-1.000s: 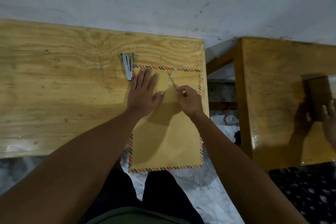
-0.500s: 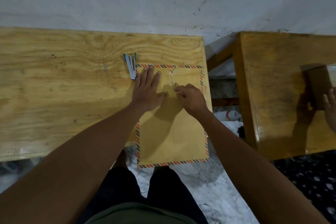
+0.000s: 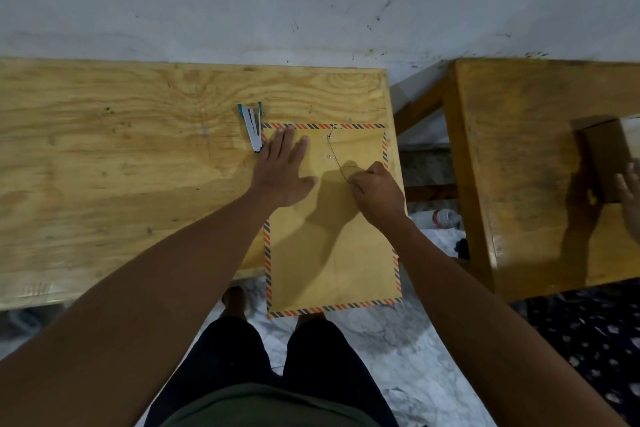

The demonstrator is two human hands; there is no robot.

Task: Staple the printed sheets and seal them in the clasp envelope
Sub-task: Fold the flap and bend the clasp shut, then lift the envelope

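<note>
Head view shows the right hand (image 3: pixel 375 192) drawn back toward the near side since a second ago, when it pinched the string (image 3: pixel 336 159) up close to the clasp buttons; the string now runs in a longer slack curve from the far button (image 3: pixel 329 136) past the second button (image 3: pixel 329 156) down to the fingertips. That hand is curled, pinching the string's end between thumb and fingers, resting on the right part of the envelope (image 3: pixel 329 253). The left hand (image 3: pixel 282 172) has kept its place, lying flat with fingers straight and spread, pressing the far left part of the envelope. The envelope, brown with a striped border, lies on the right end of the tabletop (image 3: pixel 121 166), its near end hanging past the tabletop's near edge. A stapler (image 3: pixel 252 126) lies just beside the envelope's far left corner, close to the left fingertips. At the far right edge, another person's hand (image 3: pixel 628 184) touches a brown box (image 3: pixel 606 159) on a second tabletop (image 3: pixel 519 149).
</note>
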